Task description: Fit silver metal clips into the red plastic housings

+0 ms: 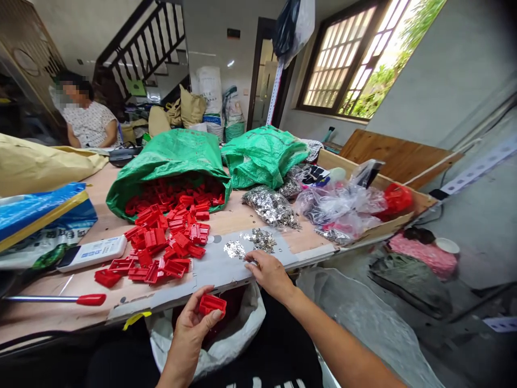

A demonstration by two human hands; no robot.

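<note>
My left hand (189, 323) grips a red plastic housing (212, 305), a small open box shape, between thumb and fingers, just in front of the table edge. Over the front of the table, my right hand (269, 274) has its thumb and fingertips drawn together beside small silvery metal pieces (234, 248). Anything between those fingertips is too small to make out. A second, darker heap of metal pieces (262, 240) lies just beyond it. Many more red housings (155, 240) spill across the table from a green woven sack (173, 145).
Below my hands hangs an open white sack (258, 318). A red-handled lever (91, 299) and a white box (95, 253) are at left. Bagged metal pieces (270, 206), another green sack (264, 153) and a wooden tray (420, 202) of plastic bags stand right. A person (86, 118) sits behind.
</note>
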